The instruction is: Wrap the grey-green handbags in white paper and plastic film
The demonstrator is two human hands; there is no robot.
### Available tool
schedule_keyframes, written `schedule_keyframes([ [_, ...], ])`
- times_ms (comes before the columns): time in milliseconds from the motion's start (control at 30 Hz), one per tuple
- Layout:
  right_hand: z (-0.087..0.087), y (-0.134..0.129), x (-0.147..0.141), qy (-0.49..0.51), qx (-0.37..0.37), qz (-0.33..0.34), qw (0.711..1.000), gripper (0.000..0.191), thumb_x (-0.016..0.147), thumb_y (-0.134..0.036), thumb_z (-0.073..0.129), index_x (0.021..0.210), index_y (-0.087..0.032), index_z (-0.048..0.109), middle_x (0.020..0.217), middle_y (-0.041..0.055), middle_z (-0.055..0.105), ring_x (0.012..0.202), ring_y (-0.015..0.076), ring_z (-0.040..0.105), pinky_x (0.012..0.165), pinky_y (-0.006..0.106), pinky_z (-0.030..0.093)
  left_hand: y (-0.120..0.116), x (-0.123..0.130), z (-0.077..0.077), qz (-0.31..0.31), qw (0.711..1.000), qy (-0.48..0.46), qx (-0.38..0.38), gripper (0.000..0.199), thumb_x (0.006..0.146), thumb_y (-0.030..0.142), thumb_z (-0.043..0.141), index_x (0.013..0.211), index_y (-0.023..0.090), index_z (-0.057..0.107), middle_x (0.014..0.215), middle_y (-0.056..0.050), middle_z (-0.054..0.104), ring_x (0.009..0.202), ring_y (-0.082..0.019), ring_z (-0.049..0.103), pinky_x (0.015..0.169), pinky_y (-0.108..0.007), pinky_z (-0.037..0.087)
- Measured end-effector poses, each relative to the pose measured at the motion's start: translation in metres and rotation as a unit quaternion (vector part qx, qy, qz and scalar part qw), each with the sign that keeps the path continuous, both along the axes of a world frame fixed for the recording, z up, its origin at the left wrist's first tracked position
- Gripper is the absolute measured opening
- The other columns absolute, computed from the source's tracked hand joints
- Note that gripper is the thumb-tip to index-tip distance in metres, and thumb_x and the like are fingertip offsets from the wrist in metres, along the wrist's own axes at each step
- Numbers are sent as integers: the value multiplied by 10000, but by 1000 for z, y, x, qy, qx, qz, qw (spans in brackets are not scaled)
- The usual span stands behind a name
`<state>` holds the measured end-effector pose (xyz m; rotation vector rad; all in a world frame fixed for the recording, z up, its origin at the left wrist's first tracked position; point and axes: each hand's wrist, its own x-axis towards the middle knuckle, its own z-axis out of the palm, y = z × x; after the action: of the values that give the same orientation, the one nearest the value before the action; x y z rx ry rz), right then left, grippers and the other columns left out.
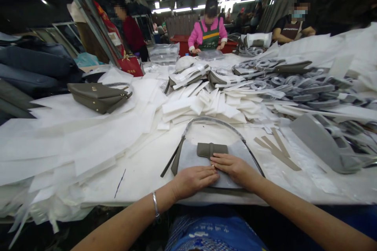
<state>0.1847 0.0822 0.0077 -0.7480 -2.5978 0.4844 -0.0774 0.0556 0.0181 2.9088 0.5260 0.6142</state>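
Note:
On the white table in front of me lies a handbag (188, 155) with an olive-grey flap (203, 150) and a pale, greyish covering over its body. Its wrapped handle (212, 119) arches away from me. My left hand (196, 178) rests flat on the lower front, fingers stretched toward the middle. Extended across the closing strap and the flap's lower edge are the fingers of my right hand (235, 168). The fingertips of both hands come close together near a small metal fitting, which they partly hide. Neither hand is wrapped around anything.
White foam sheets (118, 141) spread over the left side, with another olive handbag (98, 96) on them. Olive strips (277, 151) and a grey padded bag (324, 145) lie right. Beyond are piled white pieces (203, 106) and grey rolls (309, 86). A co-worker (209, 31) stands across the table.

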Motion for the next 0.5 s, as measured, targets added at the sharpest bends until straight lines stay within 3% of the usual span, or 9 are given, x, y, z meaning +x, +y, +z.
schedule_keyframes([
  [167, 10, 1, -5, -15, 24, -4, 1000, 381, 991, -150, 453, 1324, -201, 633, 1328, 106, 658, 1284, 251, 571, 1068, 436, 500, 1, 2, -3, 5, 1000, -6, -11, 338, 999, 164, 450, 1320, 160, 555, 1295, -55, 676, 1275, -138, 573, 1121, -259, 446],
  [267, 26, 5, -13, -15, 32, 13, 999, 251, 993, -203, 508, 1144, -199, 708, 1174, 98, 711, 1132, 232, 628, 1002, 407, 515, 2, 5, -3, 0, 1000, -24, -6, 317, 971, 141, 458, 1259, 141, 591, 1243, -60, 701, 1242, -149, 599, 1107, -252, 452],
  [367, 36, 14, -20, -23, 26, 43, 998, 176, 993, -232, 533, 994, -192, 704, 1001, 71, 695, 972, 203, 614, 863, 349, 517, 3, 6, -3, -1, 1000, -24, -3, 297, 963, 150, 452, 1213, 134, 612, 1236, -50, 702, 1218, -144, 611, 1108, -226, 438],
  [500, 36, 26, -25, -61, 5, 82, 995, 135, 977, -167, 537, 917, -191, 655, 953, 44, 643, 913, 187, 565, 778, 311, 468, 4, 5, -5, -5, 1000, -16, -6, 305, 943, 151, 452, 1200, 126, 614, 1270, -57, 685, 1219, -148, 609, 1104, -229, 445],
])
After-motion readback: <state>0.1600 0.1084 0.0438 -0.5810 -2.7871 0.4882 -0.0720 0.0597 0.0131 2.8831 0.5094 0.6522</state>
